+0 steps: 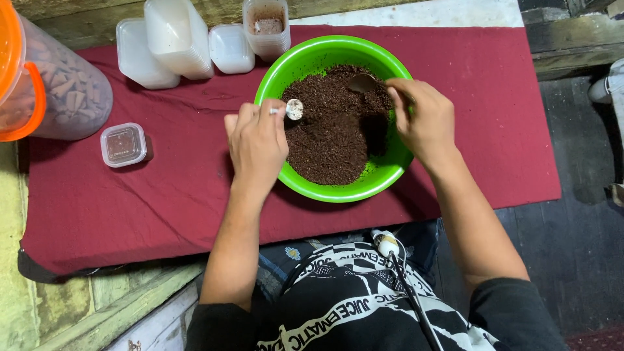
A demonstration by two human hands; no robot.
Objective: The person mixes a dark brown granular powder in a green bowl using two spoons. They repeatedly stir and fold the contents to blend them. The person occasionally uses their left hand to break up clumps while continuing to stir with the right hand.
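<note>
Two hands working dark soil in a green bowl on a red-clothed counter

The green bowl (pixel 305 62) is sitting on the red cloth (pixel 130 201); the right hand (pixel 426 120) is gripping a spoon (pixel 361 82), bowl pointing left, handle running rightward, seemingly to scoop soil (pixel 331 130); the left hand (pixel 258 143) is pinching a small white piece (pixel 294 109) over the rim.

Green bowl (pixel 305 62) of dark brown soil (pixel 331 130); dark red cloth (pixel 162 195); orange-lidded clear jar (pixel 58 91).

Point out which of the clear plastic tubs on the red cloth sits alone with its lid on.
The small square tub at the cloth's left, beside the big orange-lidded jar. The other tubs cluster behind the green bowl.
</note>
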